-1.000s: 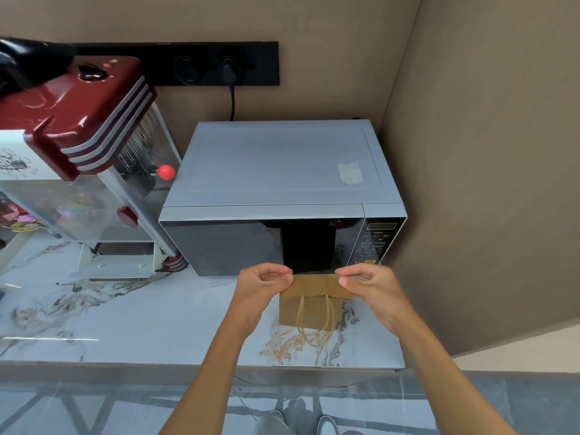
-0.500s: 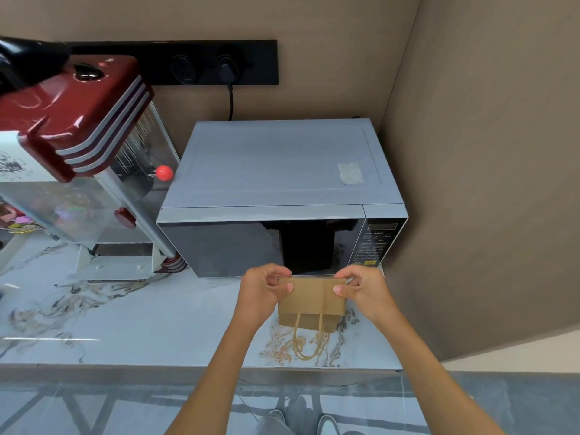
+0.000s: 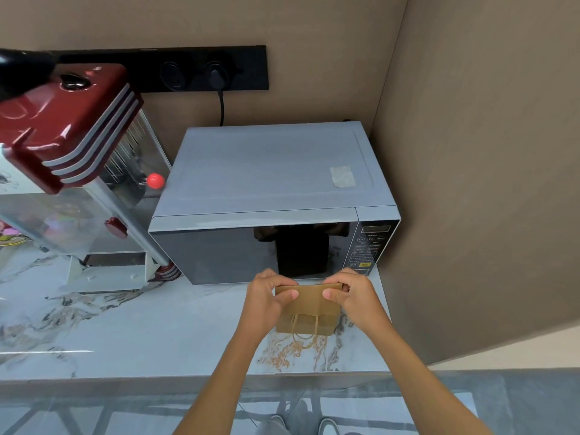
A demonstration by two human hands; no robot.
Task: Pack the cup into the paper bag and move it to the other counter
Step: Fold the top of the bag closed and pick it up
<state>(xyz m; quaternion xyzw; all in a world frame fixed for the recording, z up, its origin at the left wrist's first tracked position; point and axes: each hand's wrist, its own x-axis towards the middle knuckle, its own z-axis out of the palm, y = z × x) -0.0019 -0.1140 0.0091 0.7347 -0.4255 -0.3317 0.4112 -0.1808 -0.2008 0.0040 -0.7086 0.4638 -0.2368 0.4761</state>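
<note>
A small brown paper bag [image 3: 309, 309] stands on the marble counter [image 3: 125, 324] just in front of the microwave, its twine handle hanging down the near side. My left hand [image 3: 266, 296] pinches the bag's top edge at its left corner. My right hand [image 3: 351, 293] pinches the top edge at the right corner. The bag's mouth looks pressed flat between them. No cup shows; the inside of the bag is hidden.
A silver microwave [image 3: 270, 196] fills the back right corner against the brown wall [image 3: 470, 183]. A red-topped popcorn machine [image 3: 69, 171] stands at the left. A plug sits in the black socket strip [image 3: 216, 73]. The counter's front edge [image 3: 188, 376] runs below my arms.
My hands have come closer together on the bag's top and dropped slightly, folding the top edge toward me. The bag stays in the same spot.
</note>
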